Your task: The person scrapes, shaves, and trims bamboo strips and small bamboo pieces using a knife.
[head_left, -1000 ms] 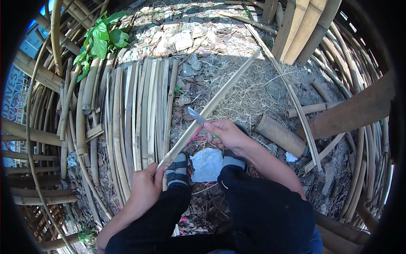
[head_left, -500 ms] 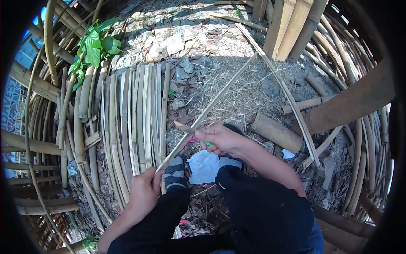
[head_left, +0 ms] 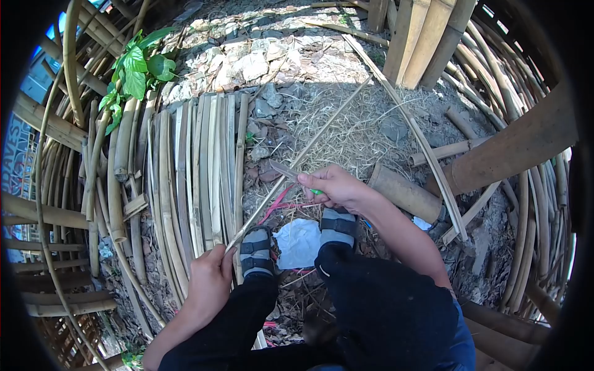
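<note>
Your left hand pinches the lower end of the bamboo strip left of centre, presumably steadying it as it slants toward the upper right, while your right hand grips the green-handled knife mid-frame, seemingly to control its blade.

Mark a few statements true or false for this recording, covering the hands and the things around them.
1. The right hand holds a knife. True.
2. The left hand holds nothing. False: it grips the near end of a long strip.
3. A white sheet lies between the shoes. True.
4. The leafy plant stands at the lower right. False: it shows at the upper left.
5. Pale shavings lie beyond the right hand. True.
</note>
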The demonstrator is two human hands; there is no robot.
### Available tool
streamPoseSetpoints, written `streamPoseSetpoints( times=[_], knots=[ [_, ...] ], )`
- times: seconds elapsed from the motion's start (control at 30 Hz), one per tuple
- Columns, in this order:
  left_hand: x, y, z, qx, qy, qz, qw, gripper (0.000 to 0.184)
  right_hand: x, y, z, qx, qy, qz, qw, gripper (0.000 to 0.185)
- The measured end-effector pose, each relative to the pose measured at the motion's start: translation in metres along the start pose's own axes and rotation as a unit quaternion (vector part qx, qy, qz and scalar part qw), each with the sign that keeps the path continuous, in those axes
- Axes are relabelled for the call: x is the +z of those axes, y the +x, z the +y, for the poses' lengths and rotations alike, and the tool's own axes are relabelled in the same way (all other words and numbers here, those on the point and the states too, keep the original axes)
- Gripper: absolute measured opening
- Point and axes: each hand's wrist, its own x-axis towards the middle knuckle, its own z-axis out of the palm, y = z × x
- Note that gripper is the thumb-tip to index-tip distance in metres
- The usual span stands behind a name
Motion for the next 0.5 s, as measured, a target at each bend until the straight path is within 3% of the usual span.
streamPoseSetpoints(
  times=[0.23,0.37,0.43,0.5],
  knots=[
    [-0.008,-0.007,0.001,0.003,0.026,0.0,1.0,0.023,-0.055,-0.001,-0.007,0.041,0.127,0.095,0.987,0.047],
    [-0.005,-0.003,0.004,0.007,0.026,-0.001,1.0,0.021,-0.013,-0.014,-0.003,0.061,0.083,0.044,0.994,0.051],
    [-0.005,0.0,0.008,0.02,0.034,0.008,0.999,0.017,0.015,-0.019,-0.007,0.068,0.066,-0.052,0.994,0.054],
    [-0.005,-0.002,0.004,0.02,0.039,0.011,0.999,0.014,0.017,-0.015,-0.005,0.051,0.069,-0.076,0.993,0.054]
  ],
)
